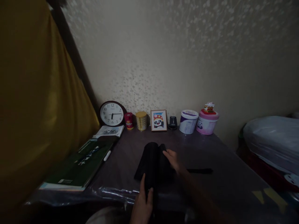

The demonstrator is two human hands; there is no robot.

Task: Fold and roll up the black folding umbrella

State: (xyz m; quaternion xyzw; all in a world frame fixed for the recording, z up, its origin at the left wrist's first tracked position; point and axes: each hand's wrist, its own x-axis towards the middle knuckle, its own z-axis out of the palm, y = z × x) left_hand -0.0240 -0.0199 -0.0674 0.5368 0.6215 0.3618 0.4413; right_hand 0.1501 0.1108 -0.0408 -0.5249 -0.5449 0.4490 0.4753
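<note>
A black fabric bundle lies over the front part of the table, with a rounded far end and loose folds on both sides. Too dark to tell exactly what kind of thing it is. At its near end, my left hand grips the lower part, thumb and fingers on either side. My right hand pinches a fold along the right side, near the far end. Right of the bundle, a narrow black strap lies flat on the table, partly hidden behind my right forearm.
Against the wall stand a clock, a red tin, a gold ribbed container, a panda picture frame, a small black device and two tubs. Left are a green book and white marker. A yellow curtain hangs there.
</note>
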